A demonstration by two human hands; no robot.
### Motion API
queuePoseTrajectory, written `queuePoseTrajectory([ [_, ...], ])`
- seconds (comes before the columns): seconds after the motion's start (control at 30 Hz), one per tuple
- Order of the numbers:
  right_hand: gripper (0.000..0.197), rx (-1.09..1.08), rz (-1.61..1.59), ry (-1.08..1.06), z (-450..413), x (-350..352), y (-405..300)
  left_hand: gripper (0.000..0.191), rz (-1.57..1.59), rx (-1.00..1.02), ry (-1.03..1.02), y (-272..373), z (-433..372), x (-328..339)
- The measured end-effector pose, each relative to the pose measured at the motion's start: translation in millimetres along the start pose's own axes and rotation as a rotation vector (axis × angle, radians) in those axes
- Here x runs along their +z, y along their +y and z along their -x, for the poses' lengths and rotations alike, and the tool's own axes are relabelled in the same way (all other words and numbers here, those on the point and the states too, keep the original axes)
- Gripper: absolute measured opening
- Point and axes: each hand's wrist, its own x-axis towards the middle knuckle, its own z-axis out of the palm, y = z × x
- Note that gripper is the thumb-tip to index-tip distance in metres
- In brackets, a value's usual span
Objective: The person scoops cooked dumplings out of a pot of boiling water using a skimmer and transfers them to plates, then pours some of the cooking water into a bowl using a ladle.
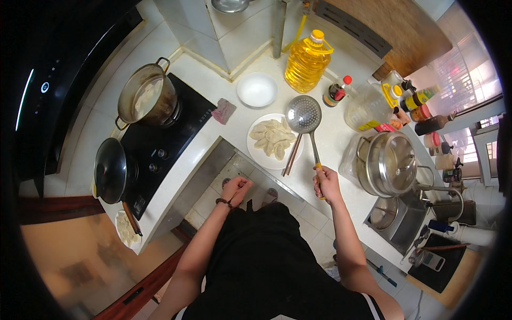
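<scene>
My right hand [328,184] grips the yellow-ended handle of a perforated metal skimmer [304,114]. Its round bowl is at the right rim of a white plate [254,154] of dumplings [273,138]; whether it touches the plate I cannot tell. A pair of brown chopsticks [293,155] leans on that plate's edge. In front of my body, short of the counter, my left hand [236,191] has its fingers curled in, with nothing visible in them. A white bowl [257,89] sits behind the plate, and a folded pinkish cloth [224,111] lies to its left.
On the black gas hob [172,120] stand a two-handled pot [134,98] with pale contents in liquid and a dark wok [111,170]. An oil jug [308,62], a sauce bottle [337,92] and a lidded steel pot [392,162] line the right counter, near the sink [410,222].
</scene>
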Motion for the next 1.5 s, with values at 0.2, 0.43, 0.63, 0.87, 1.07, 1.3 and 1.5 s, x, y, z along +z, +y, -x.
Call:
queuePoseTrajectory([
  [0.2,0.027,0.024,-0.090,-0.006,15.2,-5.5,-3.2,0.046,0.031,-0.168,-0.276,6.2,-38.2,66.8],
  [0.43,0.027,0.017,-0.197,-0.033,43.6,-3.8,-15.2,0.060,0.613,-0.525,-0.342,-19.5,-95.0,162.9],
  [0.63,0.027,0.016,-0.206,-0.029,63.0,-8.7,-17.6,0.042,0.814,-0.531,-0.318,-13.5,-102.3,168.3],
  [0.87,0.027,0.020,-0.175,-0.044,59.2,-15.1,-19.4,0.038,0.780,-0.551,-0.364,-6.8,-98.8,173.1],
  [1.07,0.028,0.022,-0.189,-0.052,55.8,-20.6,-27.8,0.034,0.903,-0.526,-0.377,-6.9,-101.2,175.9],
  [1.3,0.032,-0.006,-0.280,-0.130,57.1,-21.9,-54.8,0.031,0.831,-0.411,-0.485,20.6,-73.0,132.7],
  [1.5,0.035,-0.045,-0.325,-0.199,53.5,-13.1,-87.5,0.030,0.851,-0.337,-0.307,33.1,-101.7,38.2],
])
